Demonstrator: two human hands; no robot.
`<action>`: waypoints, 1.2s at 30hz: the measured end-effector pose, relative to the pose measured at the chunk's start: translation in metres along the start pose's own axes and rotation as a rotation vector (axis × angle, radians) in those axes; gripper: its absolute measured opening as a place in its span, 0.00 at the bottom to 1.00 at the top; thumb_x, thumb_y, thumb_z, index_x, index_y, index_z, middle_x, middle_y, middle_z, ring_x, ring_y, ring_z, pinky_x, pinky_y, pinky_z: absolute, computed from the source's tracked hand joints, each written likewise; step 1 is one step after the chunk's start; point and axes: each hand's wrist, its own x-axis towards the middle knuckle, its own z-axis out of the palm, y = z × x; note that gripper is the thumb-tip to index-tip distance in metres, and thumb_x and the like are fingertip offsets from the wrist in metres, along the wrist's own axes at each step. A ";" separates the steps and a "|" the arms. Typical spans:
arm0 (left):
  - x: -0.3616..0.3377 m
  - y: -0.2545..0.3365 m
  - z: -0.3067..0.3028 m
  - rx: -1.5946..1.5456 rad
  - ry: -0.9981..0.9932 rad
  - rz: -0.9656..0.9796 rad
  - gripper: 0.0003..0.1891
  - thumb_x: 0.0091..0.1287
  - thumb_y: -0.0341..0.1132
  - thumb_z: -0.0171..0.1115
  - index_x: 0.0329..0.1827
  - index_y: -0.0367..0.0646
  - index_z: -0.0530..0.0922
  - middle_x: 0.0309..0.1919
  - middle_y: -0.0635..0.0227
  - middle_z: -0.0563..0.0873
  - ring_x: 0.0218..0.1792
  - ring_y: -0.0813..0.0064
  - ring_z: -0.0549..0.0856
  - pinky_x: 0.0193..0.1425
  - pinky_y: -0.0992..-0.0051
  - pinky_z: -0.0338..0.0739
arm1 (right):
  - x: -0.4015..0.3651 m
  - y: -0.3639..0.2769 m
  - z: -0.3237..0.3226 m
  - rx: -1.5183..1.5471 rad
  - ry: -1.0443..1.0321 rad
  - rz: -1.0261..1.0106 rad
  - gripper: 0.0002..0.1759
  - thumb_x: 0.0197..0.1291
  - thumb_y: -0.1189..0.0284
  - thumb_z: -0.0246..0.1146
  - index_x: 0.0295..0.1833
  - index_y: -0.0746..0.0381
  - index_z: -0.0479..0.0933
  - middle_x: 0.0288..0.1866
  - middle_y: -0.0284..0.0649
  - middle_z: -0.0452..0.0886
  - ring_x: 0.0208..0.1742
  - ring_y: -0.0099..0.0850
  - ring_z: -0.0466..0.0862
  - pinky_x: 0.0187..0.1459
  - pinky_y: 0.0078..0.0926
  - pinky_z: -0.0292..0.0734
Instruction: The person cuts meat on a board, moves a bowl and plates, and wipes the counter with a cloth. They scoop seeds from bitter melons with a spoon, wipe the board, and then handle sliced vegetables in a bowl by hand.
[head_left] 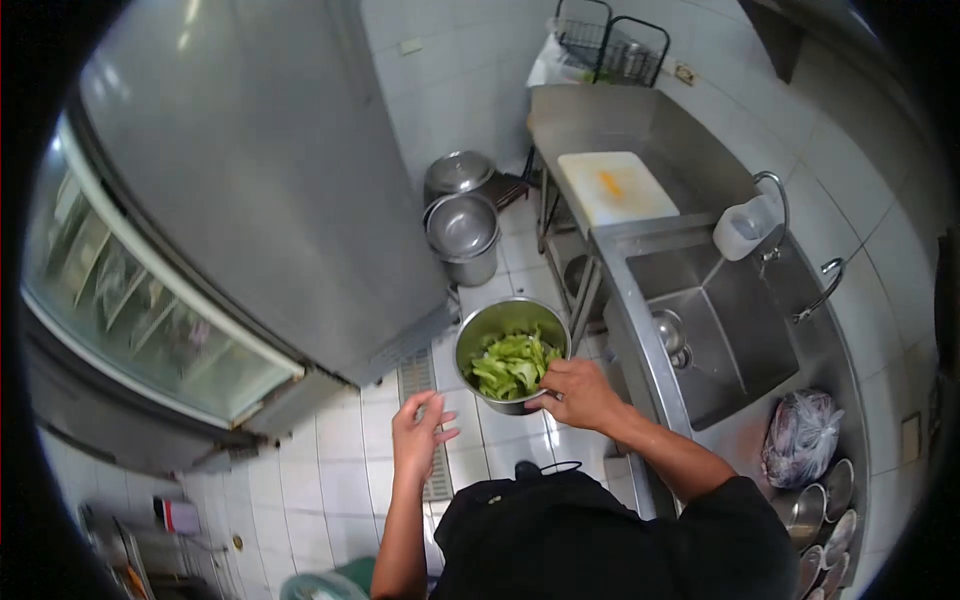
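Cutting board (615, 187) on steel counter (640, 120)

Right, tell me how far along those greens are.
Done: chopped green leaves already fill the round steel bowl. In hand: the right hand grips the bowl's rim near the steel sink; the left hand hangs open and free. Left: perhaps rinsing, since the sink holds no leaves.

Commercial kitchen. Evidence: stainless steel sink (720, 330) with wall taps (775, 205), steel desk (640, 125) bearing a white cutting board (615, 187), large stockpots (462, 230) on the white-tiled floor (330, 470), glass-fronted refrigerator (150, 300), stacked steel bowls (825, 520).
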 end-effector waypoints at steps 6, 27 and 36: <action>0.080 -0.046 -0.062 0.143 0.238 0.078 0.11 0.71 0.36 0.60 0.40 0.34 0.81 0.36 0.64 0.84 0.35 0.74 0.84 0.32 0.74 0.82 | 0.060 0.072 -0.024 0.000 0.112 0.281 0.15 0.46 0.64 0.74 0.29 0.66 0.83 0.28 0.47 0.79 0.33 0.48 0.82 0.37 0.41 0.77; 0.597 0.127 0.310 0.402 -0.465 0.316 0.14 0.68 0.41 0.63 0.40 0.36 0.82 0.27 0.70 0.84 0.28 0.84 0.80 0.32 0.79 0.74 | 0.251 0.365 -0.074 -0.423 0.667 0.832 0.17 0.41 0.69 0.78 0.29 0.69 0.80 0.24 0.50 0.77 0.25 0.47 0.76 0.30 0.38 0.69; 0.779 0.094 0.318 0.344 -0.198 0.202 0.15 0.66 0.42 0.65 0.45 0.38 0.84 0.30 0.67 0.87 0.27 0.77 0.82 0.33 0.76 0.75 | 0.283 0.528 -0.089 -0.499 0.631 0.986 0.12 0.51 0.70 0.73 0.31 0.68 0.81 0.27 0.50 0.79 0.26 0.44 0.78 0.32 0.40 0.71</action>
